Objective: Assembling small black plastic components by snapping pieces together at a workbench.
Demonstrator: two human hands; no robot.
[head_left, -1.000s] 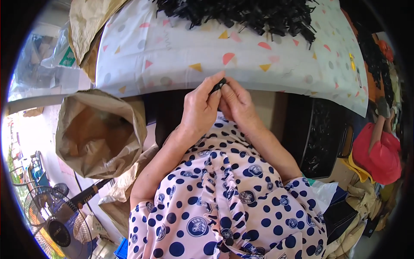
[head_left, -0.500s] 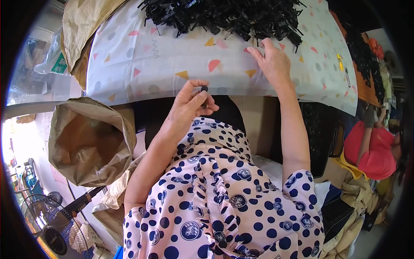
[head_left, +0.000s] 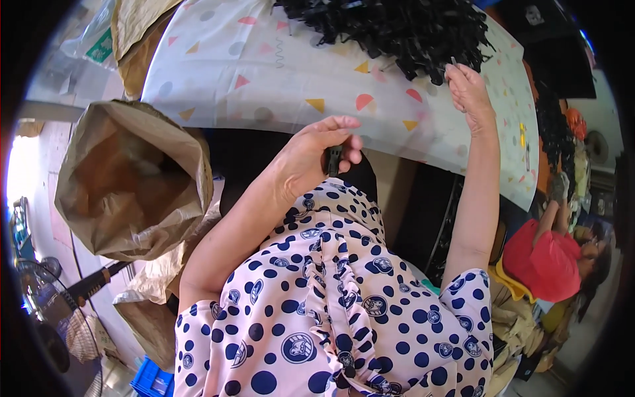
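Observation:
Over my lap, my left hand (head_left: 324, 147) is curled with a small black plastic part (head_left: 334, 161) held under its fingers. The part is short and notched, and its upper end is hidden by the hand. At the near right edge of a heap of black plastic parts (head_left: 397, 33), my right hand (head_left: 469, 96) is pinched. A thin tip pokes out at its fingertips, too small to name. The heap lies at the far side of the table, a tangle of thin, dark pieces.
A patterned white cloth (head_left: 264, 99) covers the table. To my left stands an open brown paper sack (head_left: 73, 192). A yellow tool (head_left: 522, 135) lies at the table's right. Another person in red (head_left: 546, 261) sits at the right; a fan (head_left: 49, 331) stands lower left.
My right hand has closed from spread fingers into a pinch at the heap. My left hand has turned, showing more of the black part. The whole view has swung and tilted.

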